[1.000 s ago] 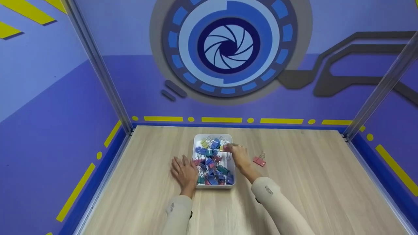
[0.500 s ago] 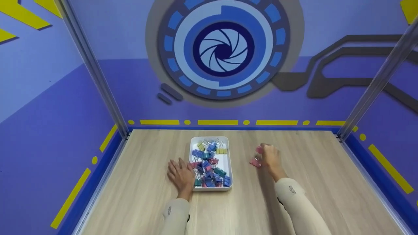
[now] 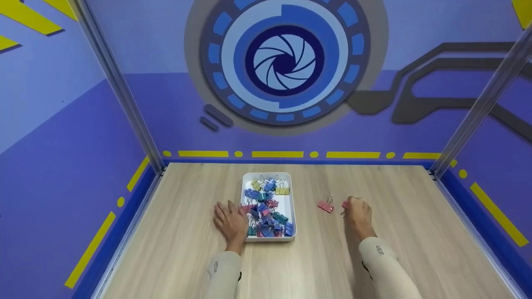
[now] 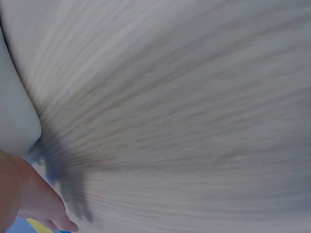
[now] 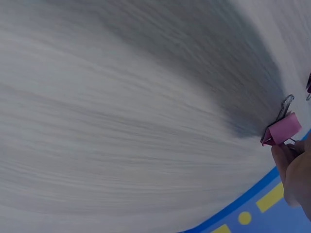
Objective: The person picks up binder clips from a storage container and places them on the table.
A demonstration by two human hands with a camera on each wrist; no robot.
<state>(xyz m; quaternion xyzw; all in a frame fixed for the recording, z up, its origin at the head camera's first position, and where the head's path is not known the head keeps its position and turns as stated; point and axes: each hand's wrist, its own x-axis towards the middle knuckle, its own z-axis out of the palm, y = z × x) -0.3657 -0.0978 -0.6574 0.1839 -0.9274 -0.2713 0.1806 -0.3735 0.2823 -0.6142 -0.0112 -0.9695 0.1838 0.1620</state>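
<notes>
In the head view a white tray point(image 3: 292, 216) holds a jumble of binder clips in blue, green, red and yellow. My left hand point(image 3: 231, 222) lies with straight fingers against the tray's left side; in the left wrist view the hand point(image 4: 36, 196) shows beside the tray wall point(image 4: 17, 107). Right of the tray, my right hand point(image 3: 360, 216) pinches a pink binder clip point(image 5: 284, 129) low over the table, its wire handle sticking out. Another pink binder clip point(image 3: 326, 206) lies on the table just left of that hand.
The wooden table point(image 3: 187, 257) is bounded by a patterned blue back wall point(image 3: 353, 139) and blue side walls. Metal posts point(image 3: 465, 112) stand at the rear corners. A yellow binder clip point(image 3: 282, 191) sits in the tray's upper right part.
My right hand has carried the pink binder clip from the tray rightward, past the other pink clip, and lowered it near the table. The left hand keeps its place by the tray.
</notes>
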